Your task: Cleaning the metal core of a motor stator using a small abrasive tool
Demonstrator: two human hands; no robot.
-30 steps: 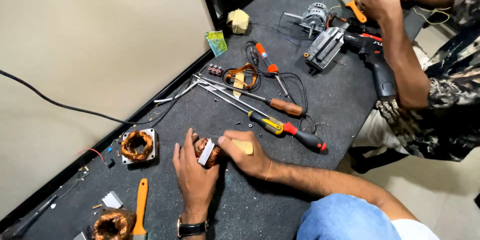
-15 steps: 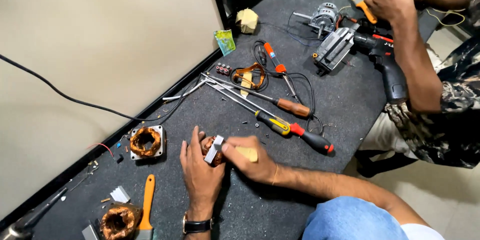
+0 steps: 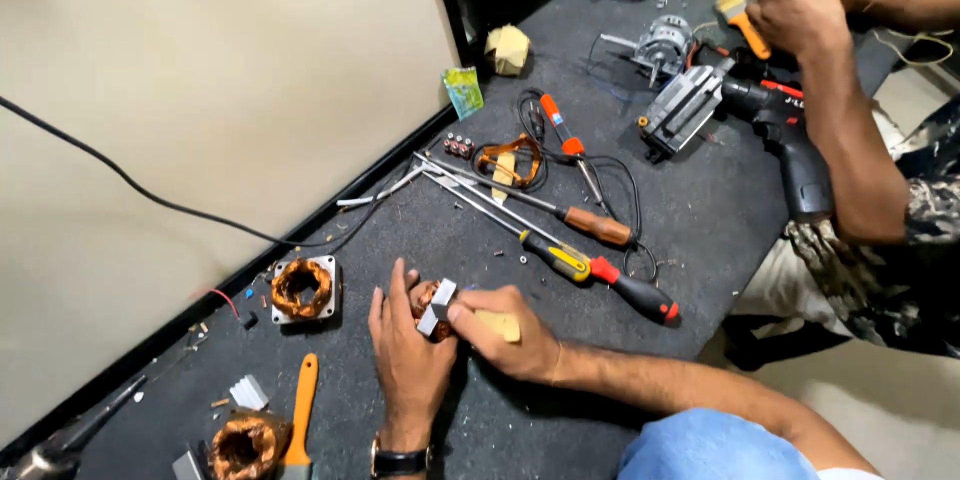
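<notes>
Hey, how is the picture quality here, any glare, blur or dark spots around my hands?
Head view: even, soft lighting, no harsh glare on the dark grey workbench; left hand and right hand sharp on the small copper-wound metal motor part; only faint shadows beneath them; the top middle, behind the bench, is nearly black.

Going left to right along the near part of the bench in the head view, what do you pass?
Copper coil → orange-handled tool → left hand → small copper-wound motor part pinched between both hands → right hand → red-handled screwdriver.
</notes>
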